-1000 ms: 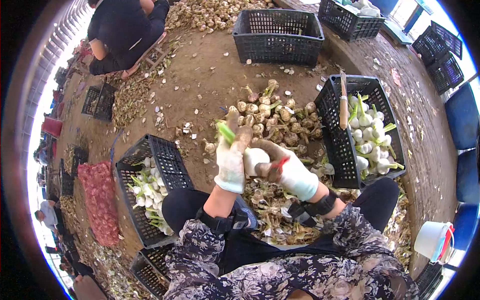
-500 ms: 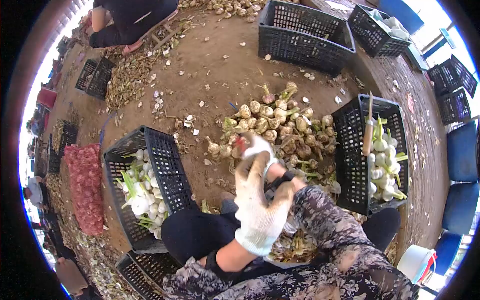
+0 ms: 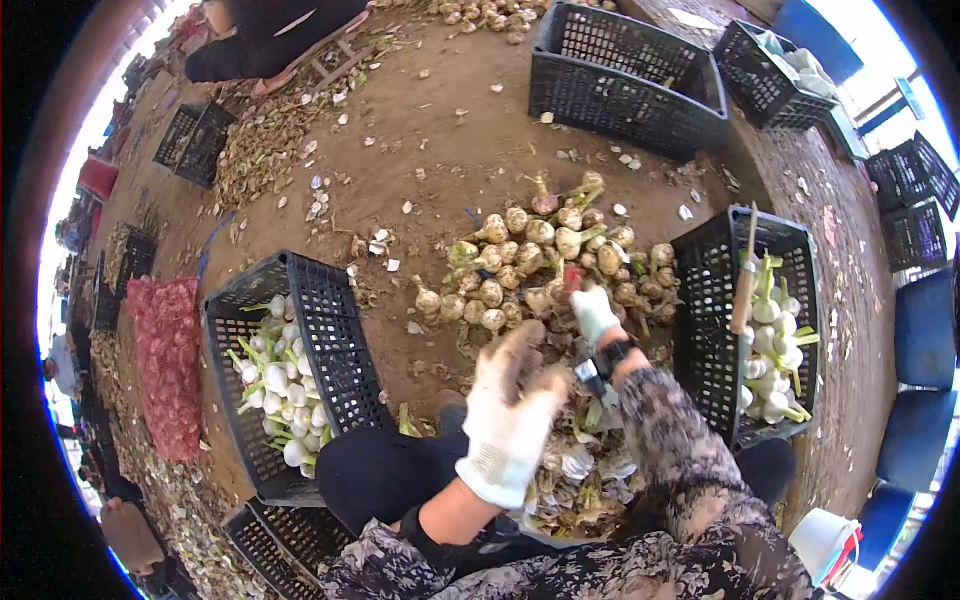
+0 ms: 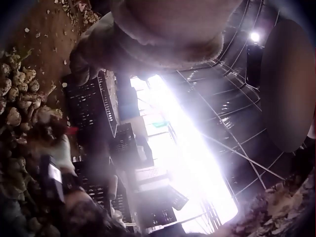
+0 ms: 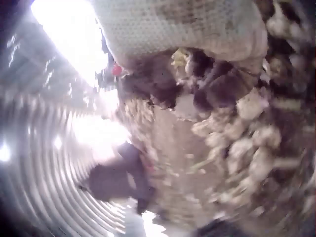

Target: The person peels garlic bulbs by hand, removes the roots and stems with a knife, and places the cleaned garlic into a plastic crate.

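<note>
My gloved right hand (image 3: 594,308) reaches down into the pile of unpeeled garlic bulbs (image 3: 540,234) on the ground. In the right wrist view its dark-stained fingers (image 5: 222,91) curl round a pale garlic bulb (image 5: 185,106). A bit of red shows at the fingers in the head view. My left hand (image 3: 512,415), in a soiled white glove, hovers over my lap with loosely spread fingers and nothing in it. At my left stands a black crate (image 3: 335,325) of white garlic bulbs (image 3: 287,385) with green stems; another crate (image 3: 708,320) of them is at my right.
A wooden-handled knife (image 3: 743,292) lies across the right crate's rim. Beyond the pile stands a black crate (image 3: 625,95). A red net sack (image 3: 165,365) lies far left, a white bucket (image 3: 822,545) at lower right. Peelings (image 3: 580,480) cover the ground between my legs.
A second ago both hands were together around a white garlic bulb with a green stem. They have since parted; the right hand has moved out to the pile, and the left is empty.
</note>
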{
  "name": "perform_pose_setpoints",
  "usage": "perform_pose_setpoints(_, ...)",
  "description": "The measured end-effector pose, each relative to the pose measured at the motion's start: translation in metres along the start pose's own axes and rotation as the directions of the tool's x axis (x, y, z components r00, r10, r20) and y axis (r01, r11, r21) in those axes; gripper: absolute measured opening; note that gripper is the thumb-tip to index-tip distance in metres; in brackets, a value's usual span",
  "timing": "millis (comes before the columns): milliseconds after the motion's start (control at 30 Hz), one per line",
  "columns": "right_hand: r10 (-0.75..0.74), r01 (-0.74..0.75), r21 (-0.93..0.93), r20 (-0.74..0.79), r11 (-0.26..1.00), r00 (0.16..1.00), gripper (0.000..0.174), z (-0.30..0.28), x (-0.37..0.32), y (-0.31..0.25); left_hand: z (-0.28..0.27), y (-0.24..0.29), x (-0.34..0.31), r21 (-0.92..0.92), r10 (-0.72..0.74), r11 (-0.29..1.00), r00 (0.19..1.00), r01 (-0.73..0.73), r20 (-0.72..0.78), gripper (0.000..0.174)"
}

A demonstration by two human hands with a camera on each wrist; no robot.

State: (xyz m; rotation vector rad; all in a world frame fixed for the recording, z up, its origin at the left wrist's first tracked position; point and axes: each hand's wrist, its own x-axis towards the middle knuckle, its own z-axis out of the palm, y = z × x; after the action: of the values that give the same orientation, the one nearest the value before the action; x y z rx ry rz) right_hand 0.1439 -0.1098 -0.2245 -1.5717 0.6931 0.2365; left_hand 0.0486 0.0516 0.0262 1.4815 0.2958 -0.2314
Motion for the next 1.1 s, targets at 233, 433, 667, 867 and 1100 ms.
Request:
perform_pose_setpoints(233,-0.222,-0.113,0.823,0.279,0.556,0.934,0.036,-0.043,-0.196,-0.079,0.025,-0.017,0.004,-0.450,-0.260,0.824,0.935,0.345,0.240,0.043)
perform_pose_setpoints(433,-0.298,0.179,0.504,0.164,0.845,0.940,0.030,-0.087,-0.224,-0.124,0.048,-0.003,-0.004,-0.222,0.104,0.974,0.949,-0.037,0.299,0.048)
perform_pose_setpoints(667,-0.474,0.471,0.373,-0.091,0.799,0.876,0.027,-0.087,-0.212,-0.113,0.052,-0.011,-0.009,0.117,0.497,0.817,0.793,-0.564,0.353,0.057)
perform_pose_setpoints(867,-0.472,0.431,0.333,0.050,0.839,0.880,0.019,-0.097,-0.246,-0.153,0.047,-0.008,-0.011,-0.033,0.417,0.900,0.839,-0.434,0.348,0.057)
perform_pose_setpoints(1100,-0.308,0.254,0.312,0.137,0.916,0.942,0.014,-0.096,-0.245,-0.160,0.044,0.005,-0.015,-0.018,0.440,0.890,0.847,-0.456,0.298,0.045)
